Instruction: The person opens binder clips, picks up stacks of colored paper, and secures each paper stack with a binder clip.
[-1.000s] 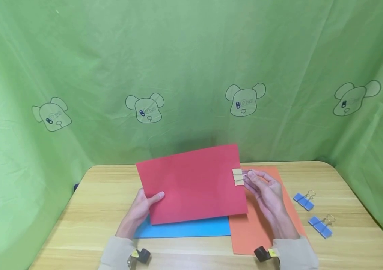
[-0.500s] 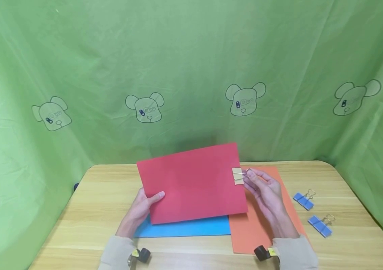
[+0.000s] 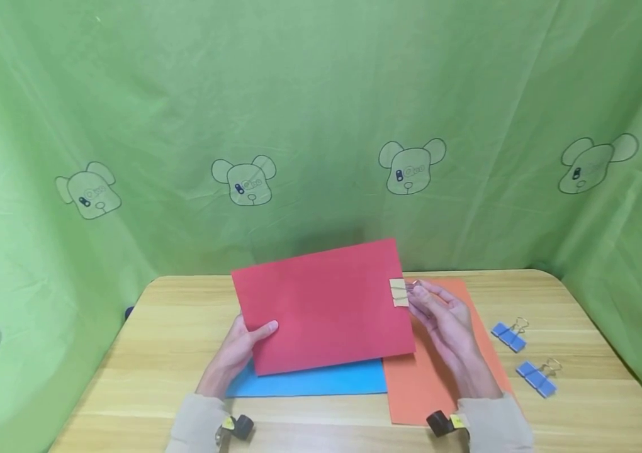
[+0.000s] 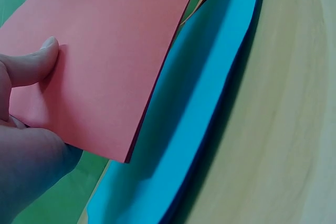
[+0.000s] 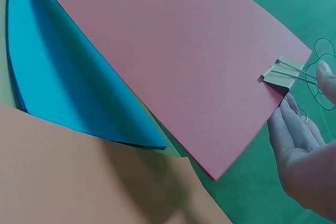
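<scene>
A stack of red paper is held up at a tilt, its right end higher. My left hand grips its lower left end, thumb on the front face and the other fingers hidden behind. A pale yellow binder clip sits on the right edge of the red paper. My right hand pinches the clip's wire handles, with the thumb at the front handle and fingers at the rear one. Under the red paper lie blue paper and, to the right, orange paper.
Two blue binder clips with gold wire handles lie on the wooden table, right of the orange paper. A green curtain with bear-head drawings hangs close behind the table's far edge.
The right end of the red paper and the yellow clip have risen slightly in the head view. Both hands keep their hold; the blue clips and lower papers stay in place.
</scene>
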